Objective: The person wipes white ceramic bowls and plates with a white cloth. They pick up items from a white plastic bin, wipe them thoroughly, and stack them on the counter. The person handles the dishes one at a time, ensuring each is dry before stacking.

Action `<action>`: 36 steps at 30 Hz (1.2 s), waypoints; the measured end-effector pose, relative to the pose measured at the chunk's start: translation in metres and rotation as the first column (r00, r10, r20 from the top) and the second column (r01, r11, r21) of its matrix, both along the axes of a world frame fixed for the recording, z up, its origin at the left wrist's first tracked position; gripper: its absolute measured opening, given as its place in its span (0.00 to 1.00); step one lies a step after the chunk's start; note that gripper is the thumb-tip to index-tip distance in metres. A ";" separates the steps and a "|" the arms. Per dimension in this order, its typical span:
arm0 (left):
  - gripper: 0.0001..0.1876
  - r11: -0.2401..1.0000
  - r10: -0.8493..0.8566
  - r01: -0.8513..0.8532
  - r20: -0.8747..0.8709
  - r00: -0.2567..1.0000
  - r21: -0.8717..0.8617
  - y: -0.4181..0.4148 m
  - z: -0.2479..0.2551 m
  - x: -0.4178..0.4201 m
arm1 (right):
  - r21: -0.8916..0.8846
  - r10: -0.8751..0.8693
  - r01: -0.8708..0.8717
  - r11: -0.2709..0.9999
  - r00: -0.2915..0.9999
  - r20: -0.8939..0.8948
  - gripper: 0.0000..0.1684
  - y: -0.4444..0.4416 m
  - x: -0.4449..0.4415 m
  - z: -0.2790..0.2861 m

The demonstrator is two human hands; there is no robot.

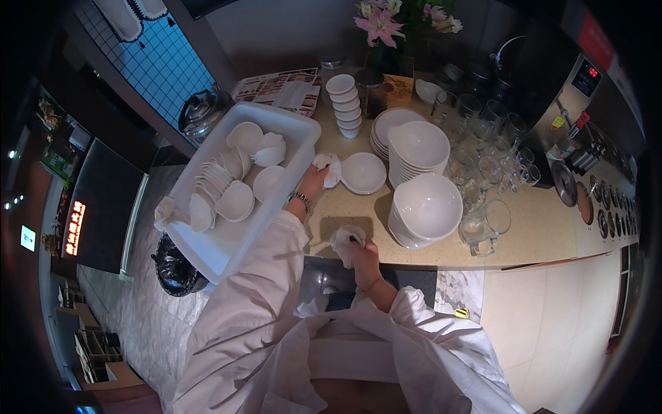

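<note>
My left hand [312, 182] rests low over the counter, along the right wall of a white plastic tub [235, 266]. Its fingers hold a crumpled white cloth or tissue [331, 173], next to a short stack of small white plates [363, 173]. My right hand [366, 263] grips another crumpled white cloth or tissue [343, 245] just above the counter's front edge. White bowls [235, 201] lie in the tub, several of them nested in a slanting row. Right of my hands stand tall stacks of white bowls [426, 207], and behind them larger white plates [395, 124].
Glass mugs [485, 225] and stemmed glasses crowd the counter's right side. A stack of white cups [345, 106] stands behind the small plates. A metal kettle [204, 114] is left of the tub, a black-lined bin [178, 266] below it. A dispenser [556, 111] stands at right.
</note>
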State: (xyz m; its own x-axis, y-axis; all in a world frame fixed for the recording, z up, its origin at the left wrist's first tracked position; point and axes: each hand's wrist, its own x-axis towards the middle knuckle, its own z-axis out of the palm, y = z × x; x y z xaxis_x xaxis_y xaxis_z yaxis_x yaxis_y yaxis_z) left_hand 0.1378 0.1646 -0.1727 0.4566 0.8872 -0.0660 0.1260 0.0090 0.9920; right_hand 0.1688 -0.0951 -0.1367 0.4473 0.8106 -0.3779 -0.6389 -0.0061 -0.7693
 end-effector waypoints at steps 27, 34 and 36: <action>0.18 0.579 0.131 0.517 -0.698 0.704 0.630 0.130 0.142 -0.164 | -0.030 0.188 -0.188 0.982 0.982 0.010 0.14 0.034 -0.045 0.021; 0.21 0.823 -0.122 0.535 -0.861 0.493 0.189 0.151 0.091 -0.121 | -0.034 0.051 -0.049 0.998 0.998 0.044 0.16 0.029 -0.040 0.013; 0.20 0.769 -0.105 0.615 -0.914 0.393 0.176 0.145 0.096 -0.106 | -0.037 0.012 -0.010 0.999 0.999 0.043 0.16 0.030 -0.035 0.006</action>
